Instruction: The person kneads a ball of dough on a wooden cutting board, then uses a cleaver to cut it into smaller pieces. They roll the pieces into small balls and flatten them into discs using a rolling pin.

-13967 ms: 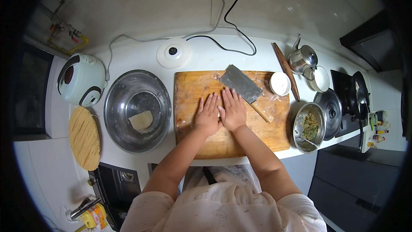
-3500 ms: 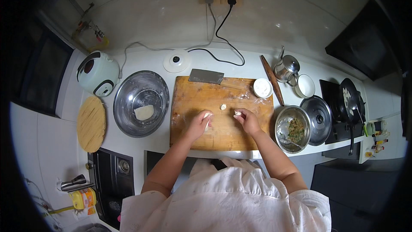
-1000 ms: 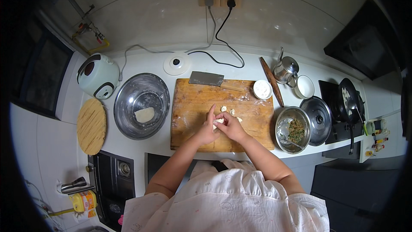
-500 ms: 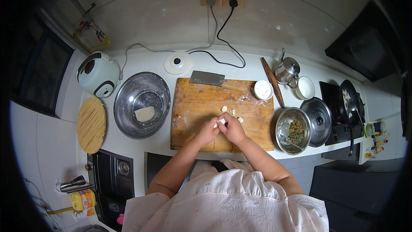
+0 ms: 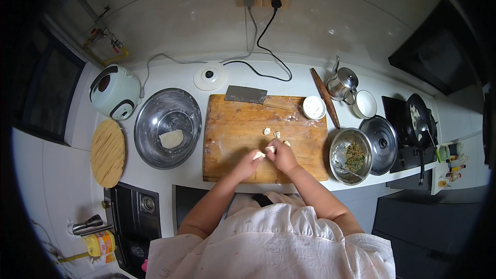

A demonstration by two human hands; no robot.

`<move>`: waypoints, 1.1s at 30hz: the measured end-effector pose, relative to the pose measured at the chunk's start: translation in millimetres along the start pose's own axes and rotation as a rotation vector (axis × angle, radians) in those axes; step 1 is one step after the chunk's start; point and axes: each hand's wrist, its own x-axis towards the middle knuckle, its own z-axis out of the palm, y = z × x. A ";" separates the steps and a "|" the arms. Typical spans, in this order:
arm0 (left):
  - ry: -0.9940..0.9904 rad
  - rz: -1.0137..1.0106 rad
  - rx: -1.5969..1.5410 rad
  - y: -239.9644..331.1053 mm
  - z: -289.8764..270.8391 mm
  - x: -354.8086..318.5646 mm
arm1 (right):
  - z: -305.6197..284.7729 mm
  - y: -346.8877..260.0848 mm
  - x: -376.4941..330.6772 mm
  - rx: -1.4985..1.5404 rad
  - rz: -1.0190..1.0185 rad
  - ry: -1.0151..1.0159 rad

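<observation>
Both hands meet over the lower middle of the one cutting board (image 5: 232,134): the left hand (image 5: 247,161) and the right hand (image 5: 281,156) each close their grip on the same small strip of dough (image 5: 262,152) stretched between them. Three cut dough bits (image 5: 275,134) lie just at 12 o'clock from the hands. One cleaver (image 5: 247,94) rests on the board's far edge, and two metal bowls sit on the counter (image 5: 170,75), the big bowl (image 5: 166,126) at 9 o'clock, the filling bowl (image 5: 351,156) at 3 o'clock.

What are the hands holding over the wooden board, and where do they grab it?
A small strip of pale dough. The left hand pinches its left end and the right hand its right end, above the cutting board.
</observation>
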 end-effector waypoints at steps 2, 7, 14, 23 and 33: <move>0.005 -0.088 -0.380 -10.2 -12.6 -3.5 | -15.1 28.9 3.6 -0.036 0.033 0.094; 0.084 -0.175 -0.343 4.7 -37.2 -7.5 | -34.3 48.3 5.7 -0.122 0.017 0.060; 0.001 -0.304 -0.515 7.0 -28.9 5.1 | -17.5 48.7 11.3 0.007 0.073 0.116; -0.044 -0.110 -0.285 6.9 -18.1 9.2 | -1.9 36.0 17.6 0.273 0.129 0.116; -0.154 0.073 -0.172 26.1 -0.2 30.9 | -19.2 -33.9 6.4 0.182 0.006 -0.233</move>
